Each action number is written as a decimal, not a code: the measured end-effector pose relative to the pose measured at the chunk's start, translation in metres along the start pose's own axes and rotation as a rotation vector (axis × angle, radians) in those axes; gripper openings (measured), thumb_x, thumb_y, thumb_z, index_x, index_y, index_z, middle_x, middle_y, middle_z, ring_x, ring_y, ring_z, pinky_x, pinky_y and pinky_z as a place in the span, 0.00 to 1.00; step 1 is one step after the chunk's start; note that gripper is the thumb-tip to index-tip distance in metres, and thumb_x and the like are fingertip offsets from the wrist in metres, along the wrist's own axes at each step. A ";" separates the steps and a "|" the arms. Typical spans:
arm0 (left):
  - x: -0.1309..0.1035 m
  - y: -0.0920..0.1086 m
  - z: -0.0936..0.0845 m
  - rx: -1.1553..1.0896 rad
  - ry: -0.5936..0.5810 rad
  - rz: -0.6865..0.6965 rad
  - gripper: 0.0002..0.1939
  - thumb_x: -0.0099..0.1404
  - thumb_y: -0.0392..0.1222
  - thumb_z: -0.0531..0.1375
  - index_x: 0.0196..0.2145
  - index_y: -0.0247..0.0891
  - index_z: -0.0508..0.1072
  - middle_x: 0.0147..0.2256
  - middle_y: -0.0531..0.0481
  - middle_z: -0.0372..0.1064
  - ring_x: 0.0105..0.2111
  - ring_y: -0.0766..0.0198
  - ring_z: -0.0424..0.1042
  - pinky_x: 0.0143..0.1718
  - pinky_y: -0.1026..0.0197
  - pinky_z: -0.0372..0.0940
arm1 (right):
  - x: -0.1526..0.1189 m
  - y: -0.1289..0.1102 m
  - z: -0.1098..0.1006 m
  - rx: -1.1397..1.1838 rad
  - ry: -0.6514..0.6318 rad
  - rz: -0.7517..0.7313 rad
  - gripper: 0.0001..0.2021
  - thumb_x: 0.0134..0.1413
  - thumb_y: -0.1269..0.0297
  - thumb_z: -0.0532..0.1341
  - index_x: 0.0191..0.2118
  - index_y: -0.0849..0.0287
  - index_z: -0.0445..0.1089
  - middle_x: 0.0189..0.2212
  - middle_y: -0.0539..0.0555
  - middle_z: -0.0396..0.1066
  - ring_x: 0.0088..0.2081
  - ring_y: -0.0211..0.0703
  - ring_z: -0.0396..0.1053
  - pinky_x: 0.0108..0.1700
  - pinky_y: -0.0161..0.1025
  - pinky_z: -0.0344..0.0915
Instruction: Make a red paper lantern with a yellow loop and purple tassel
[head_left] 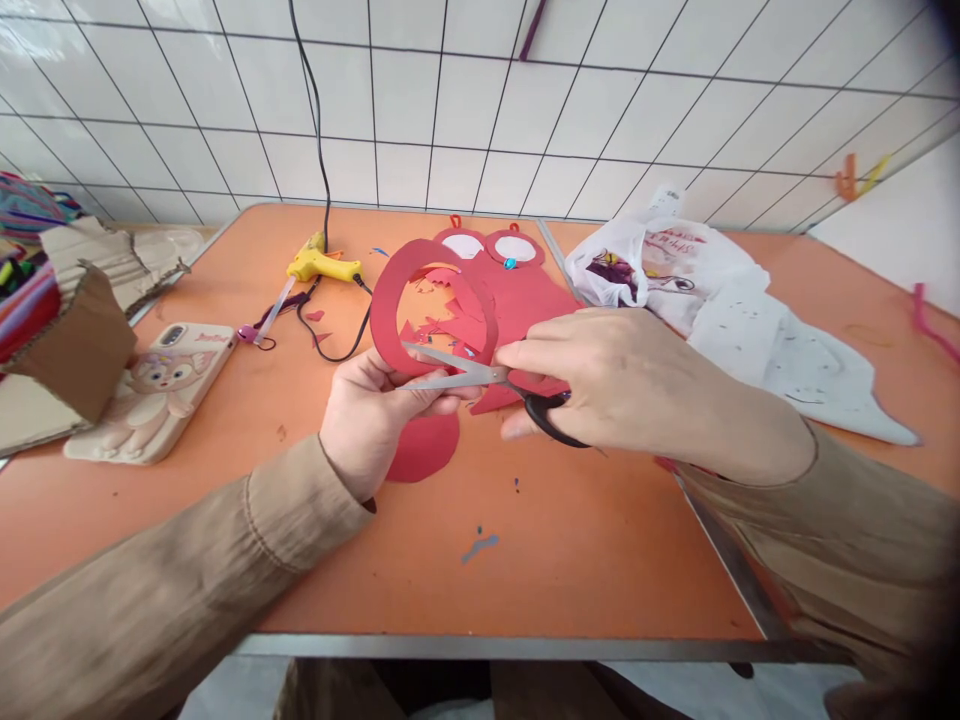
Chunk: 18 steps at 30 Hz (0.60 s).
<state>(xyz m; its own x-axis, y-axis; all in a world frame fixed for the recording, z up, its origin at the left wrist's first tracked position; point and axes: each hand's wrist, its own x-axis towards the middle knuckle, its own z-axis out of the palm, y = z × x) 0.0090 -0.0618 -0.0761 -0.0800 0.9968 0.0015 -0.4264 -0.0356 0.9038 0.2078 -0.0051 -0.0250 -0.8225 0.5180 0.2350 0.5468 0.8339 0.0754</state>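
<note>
A red paper ring [387, 308] is pinched at its lower edge by my left hand [367, 410]. My right hand [600, 385] holds the black-handled scissors [457, 378], whose blades are parted and point left at the ring's lower edge, close to my left fingers. Behind the ring lies a red paper figure [532, 295] with two white ovals and a small blue bead. Red paper scraps [442, 290] show through the ring's opening. A rounded red paper piece [424, 447] rests on the table below my left hand.
A yellow glue gun [322, 262] with a black cord stands at the back left. Nearer are a phone in a cartoon case [161, 395] and a cardboard box [82, 340]. White plastic bags [697, 270] lie at the right on the orange table [585, 560].
</note>
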 end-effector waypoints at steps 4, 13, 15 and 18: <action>0.000 0.001 0.001 -0.030 -0.012 -0.012 0.08 0.48 0.34 0.72 0.28 0.35 0.80 0.27 0.48 0.80 0.30 0.59 0.81 0.29 0.66 0.74 | 0.000 0.001 -0.001 -0.033 0.029 -0.006 0.15 0.47 0.56 0.71 0.26 0.58 0.66 0.19 0.45 0.55 0.22 0.33 0.48 0.24 0.34 0.42; -0.001 0.003 0.001 0.003 -0.044 -0.027 0.02 0.53 0.32 0.70 0.27 0.34 0.81 0.24 0.49 0.79 0.25 0.64 0.79 0.27 0.70 0.74 | -0.001 0.003 -0.002 -0.110 0.035 -0.027 0.11 0.48 0.62 0.69 0.26 0.58 0.66 0.19 0.45 0.54 0.22 0.34 0.48 0.24 0.35 0.40; -0.001 0.003 0.001 0.039 -0.049 -0.022 0.01 0.54 0.32 0.69 0.27 0.34 0.81 0.24 0.49 0.79 0.24 0.65 0.78 0.26 0.70 0.73 | -0.002 0.004 -0.003 -0.113 0.028 -0.038 0.12 0.47 0.61 0.69 0.25 0.58 0.65 0.18 0.45 0.53 0.21 0.33 0.47 0.24 0.35 0.40; -0.001 0.003 0.000 0.076 -0.060 -0.015 0.01 0.54 0.32 0.69 0.27 0.35 0.81 0.22 0.50 0.78 0.21 0.66 0.77 0.23 0.70 0.72 | -0.002 0.004 -0.005 -0.108 0.024 -0.049 0.13 0.48 0.59 0.69 0.25 0.58 0.65 0.18 0.45 0.53 0.21 0.33 0.47 0.24 0.34 0.40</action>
<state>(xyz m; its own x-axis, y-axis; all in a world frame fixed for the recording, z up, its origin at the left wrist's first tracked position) 0.0077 -0.0629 -0.0734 -0.0194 0.9998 0.0112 -0.3577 -0.0174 0.9337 0.2123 -0.0032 -0.0206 -0.8454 0.4710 0.2518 0.5205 0.8323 0.1907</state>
